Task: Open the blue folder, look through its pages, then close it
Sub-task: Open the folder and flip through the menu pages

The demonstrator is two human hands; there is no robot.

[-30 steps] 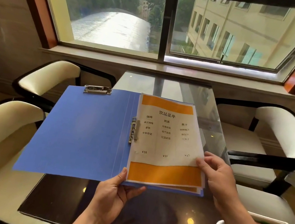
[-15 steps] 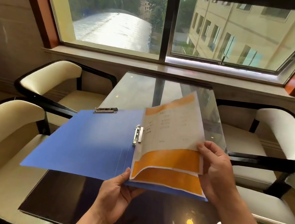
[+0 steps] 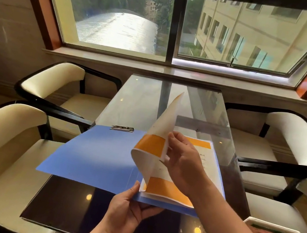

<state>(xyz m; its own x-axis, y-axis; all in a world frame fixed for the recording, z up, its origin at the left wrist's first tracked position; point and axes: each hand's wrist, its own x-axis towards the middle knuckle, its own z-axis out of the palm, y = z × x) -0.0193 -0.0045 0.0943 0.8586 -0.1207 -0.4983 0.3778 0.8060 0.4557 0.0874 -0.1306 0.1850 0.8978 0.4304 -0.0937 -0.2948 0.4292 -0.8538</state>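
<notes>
Blue folder (image 3: 98, 158) open, left fingers (image 3: 133, 193) pinching its spine, right fingers (image 3: 175, 140) gripping curled page (image 3: 157, 137).

Wide open glass table (image 3: 142, 102) beyond the folder (image 3: 96, 157), bare to the window sill (image 3: 176, 74), while chairs (image 3: 55, 86) crowd both sides and a white-framed stand (image 3: 271, 232) sits near the right forearm at the table's edge.

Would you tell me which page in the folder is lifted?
The top page, curled up in the right hand; the pages beneath lie flat.
</notes>
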